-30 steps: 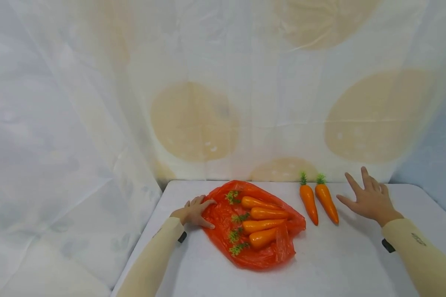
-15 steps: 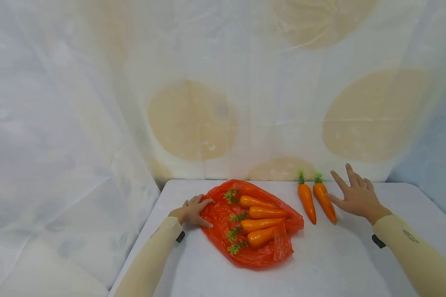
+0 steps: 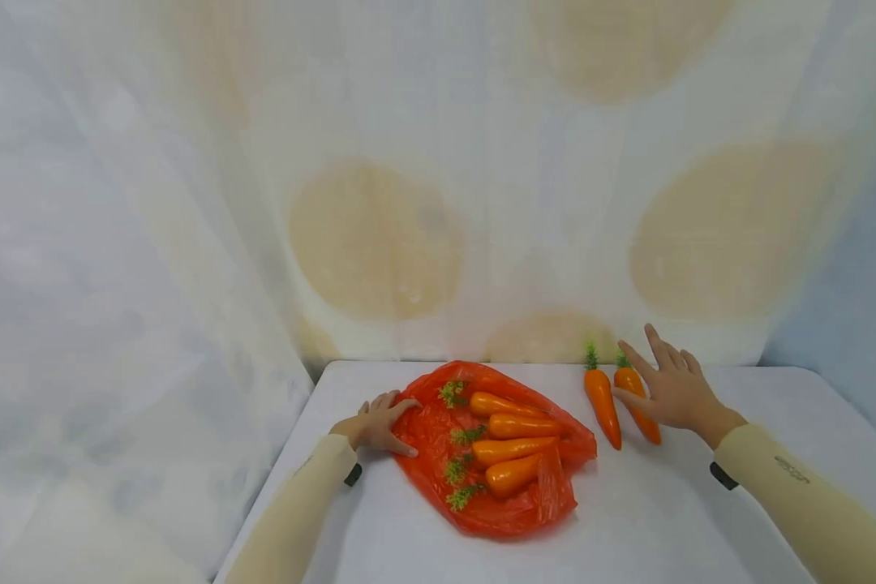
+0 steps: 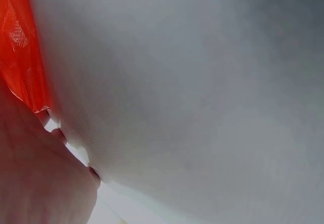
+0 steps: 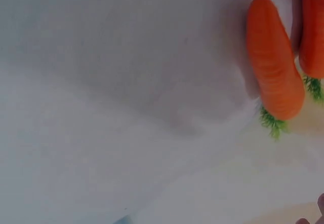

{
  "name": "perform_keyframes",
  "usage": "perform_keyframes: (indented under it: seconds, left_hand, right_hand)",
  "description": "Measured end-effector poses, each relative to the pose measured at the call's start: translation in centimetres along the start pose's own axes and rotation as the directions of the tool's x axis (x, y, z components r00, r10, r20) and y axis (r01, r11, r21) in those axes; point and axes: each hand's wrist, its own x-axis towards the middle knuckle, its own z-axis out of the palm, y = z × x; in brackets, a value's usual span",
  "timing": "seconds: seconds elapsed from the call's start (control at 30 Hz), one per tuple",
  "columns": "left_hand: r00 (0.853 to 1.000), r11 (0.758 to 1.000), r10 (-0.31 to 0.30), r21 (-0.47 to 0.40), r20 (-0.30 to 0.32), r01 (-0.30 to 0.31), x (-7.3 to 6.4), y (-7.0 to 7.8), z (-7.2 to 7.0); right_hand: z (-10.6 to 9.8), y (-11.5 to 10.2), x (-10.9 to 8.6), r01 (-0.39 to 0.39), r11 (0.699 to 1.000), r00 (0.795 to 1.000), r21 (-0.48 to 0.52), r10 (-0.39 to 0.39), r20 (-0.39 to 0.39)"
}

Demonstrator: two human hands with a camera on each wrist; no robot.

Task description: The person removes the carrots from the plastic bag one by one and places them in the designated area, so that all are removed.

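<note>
Carrots (image 3: 602,405), red bag (image 3: 435,438) on white table (image 3: 628,519); tan-spotted sheet (image 3: 540,203) behind.

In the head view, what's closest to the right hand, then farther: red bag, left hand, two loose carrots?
1. Right loose carrot, partly hidden by the right hand
2. Left loose carrot, beside it
3. Red bag, farther left
4. Left hand, leftmost

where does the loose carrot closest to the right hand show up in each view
Head: lower right; the carrot is partly covered by the right hand.
Left wrist: not in it.
Right wrist: upper right; the carrot has its green top pointing down.
Shared landmark, head and right wrist: the other loose carrot, left of it in head, right of it in right wrist.
</note>
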Motion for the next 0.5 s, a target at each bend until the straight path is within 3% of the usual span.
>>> perform_keyframes:
  seconds: [0.23,0.5]
  left_hand:
    - [1.0,1.0,0.002,-0.004,0.006,-0.002,0.0,0.1,0.7]
    - [1.0,1.0,-0.013,-0.002,0.002,0.013,-0.4,0.1,0.4]
  right_hand:
    - [0.9,-0.7,-0.7,0.025,0.999,1.0,0.033,-0.025,0.011]
    - [0.5,-2.2,-0.8,0.106,0.992,0.994,0.065,-0.106,-0.009]
